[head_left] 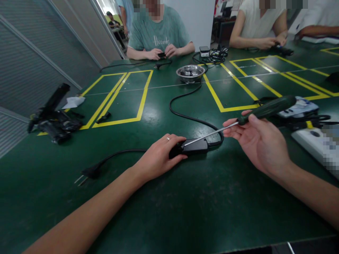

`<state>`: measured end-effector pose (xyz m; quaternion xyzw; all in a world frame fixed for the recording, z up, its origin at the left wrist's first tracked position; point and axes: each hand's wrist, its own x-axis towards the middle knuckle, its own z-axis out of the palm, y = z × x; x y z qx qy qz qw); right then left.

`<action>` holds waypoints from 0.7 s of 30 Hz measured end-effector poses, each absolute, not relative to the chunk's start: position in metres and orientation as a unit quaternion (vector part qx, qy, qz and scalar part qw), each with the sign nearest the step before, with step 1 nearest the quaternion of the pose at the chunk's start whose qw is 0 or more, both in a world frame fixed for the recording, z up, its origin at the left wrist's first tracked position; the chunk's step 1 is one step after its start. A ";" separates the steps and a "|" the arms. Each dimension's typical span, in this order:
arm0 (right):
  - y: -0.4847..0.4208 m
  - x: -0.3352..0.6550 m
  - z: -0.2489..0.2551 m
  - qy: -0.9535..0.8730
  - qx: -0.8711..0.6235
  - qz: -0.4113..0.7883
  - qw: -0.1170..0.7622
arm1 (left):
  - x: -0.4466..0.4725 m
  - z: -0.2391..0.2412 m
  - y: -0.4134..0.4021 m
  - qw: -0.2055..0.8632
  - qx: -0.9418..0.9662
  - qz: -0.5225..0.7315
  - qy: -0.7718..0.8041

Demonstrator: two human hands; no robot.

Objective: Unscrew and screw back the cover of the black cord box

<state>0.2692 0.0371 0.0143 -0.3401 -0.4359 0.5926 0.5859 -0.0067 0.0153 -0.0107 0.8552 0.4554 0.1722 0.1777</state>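
My left hand (161, 155) lies over the left end of a black power adapter (194, 146) on the green table and holds it down. My right hand (258, 139) grips a screwdriver (267, 108) with a dark green handle. Its long metal shaft slants down to the left, and the tip rests on top of the adapter beside my left fingers. A black cable (189, 116) runs from the adapter's right end toward the back. Another lead goes left to a two-pin plug (88, 173).
A steel bowl (190, 72) stands mid-table with cables (215, 54) behind it. Black parts (53, 120) lie at the left, a white device (315, 141) and a packet (299, 106) at the right. Two people sit across, their hands on small black things. Yellow tape marks rectangles (144, 95).
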 end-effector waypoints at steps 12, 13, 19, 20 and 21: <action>0.038 0.270 0.011 -0.446 -0.344 0.583 0.586 | -0.006 -0.009 0.016 0.181 0.855 0.173 0.454; 0.038 0.270 0.011 -0.446 -0.343 0.583 0.586 | -0.006 -0.009 0.016 0.179 0.856 0.175 0.453; 0.039 0.270 0.011 -0.447 -0.344 0.577 0.590 | -0.007 -0.010 0.016 0.183 0.854 0.172 0.456; 0.039 0.269 0.011 -0.447 -0.346 0.576 0.591 | -0.007 -0.010 0.016 0.184 0.854 0.174 0.455; 0.039 0.269 0.011 -0.446 -0.347 0.576 0.591 | -0.007 -0.010 0.016 0.186 0.853 0.178 0.454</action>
